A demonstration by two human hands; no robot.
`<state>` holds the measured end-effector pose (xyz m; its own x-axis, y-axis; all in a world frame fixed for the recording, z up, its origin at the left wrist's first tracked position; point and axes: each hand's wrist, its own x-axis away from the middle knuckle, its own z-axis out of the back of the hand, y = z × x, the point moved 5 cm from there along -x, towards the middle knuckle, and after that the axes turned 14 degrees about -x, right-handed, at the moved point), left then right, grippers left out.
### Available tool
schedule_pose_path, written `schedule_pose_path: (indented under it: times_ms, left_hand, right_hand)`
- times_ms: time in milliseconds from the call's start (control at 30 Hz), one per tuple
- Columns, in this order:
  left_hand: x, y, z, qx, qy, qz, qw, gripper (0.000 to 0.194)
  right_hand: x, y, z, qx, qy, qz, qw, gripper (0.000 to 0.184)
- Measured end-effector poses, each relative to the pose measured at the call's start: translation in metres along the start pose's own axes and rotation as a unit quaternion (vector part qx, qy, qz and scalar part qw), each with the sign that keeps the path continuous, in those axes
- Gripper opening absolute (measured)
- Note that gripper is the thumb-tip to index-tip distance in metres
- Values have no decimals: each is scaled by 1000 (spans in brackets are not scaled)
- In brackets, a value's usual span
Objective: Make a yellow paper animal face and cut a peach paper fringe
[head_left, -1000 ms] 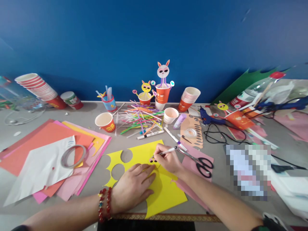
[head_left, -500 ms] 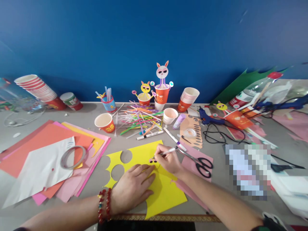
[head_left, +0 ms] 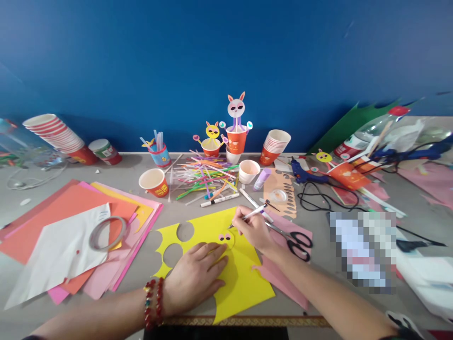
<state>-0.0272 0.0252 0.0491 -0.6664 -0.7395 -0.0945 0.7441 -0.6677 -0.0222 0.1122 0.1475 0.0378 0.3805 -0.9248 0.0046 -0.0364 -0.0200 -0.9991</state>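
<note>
sheet (head_left: 244,281) before straws (head_left: 208,174) | scissors (head_left: 298,240) right of sheet | tape roll (head_left: 123,230) on papers (head_left: 63,205), left

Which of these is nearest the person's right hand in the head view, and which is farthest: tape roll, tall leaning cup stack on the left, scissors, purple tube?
From the right hand:
1. Scissors, close on its right.
2. Purple tube, beyond the hand.
3. Tape roll, well off to the left.
4. Cup stack, far left at the back.

passage between cup (head_left: 154,183) and yellow sheet (head_left: 243,278); straws (head_left: 205,174) block behind
</note>
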Motion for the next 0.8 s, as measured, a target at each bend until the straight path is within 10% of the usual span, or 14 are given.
schedule_pose_path:
  times_ms: [133, 367, 800]
  left_hand:
    - [-1, 0, -1, -2, -2, 1, 1000, 40]
    - [-3, 0, 2, -1, -10, -2, 1000, 38]
    - [-2, 0, 0, 10, -16, -1, 1000, 39]
  right_hand:
    - [0, 0, -3, -2, -68, -56, 996, 14]
    - [11, 5, 3, 17, -35, 71, 997, 13]
    - [11, 8, 0, 57, -59, 73, 994, 13]
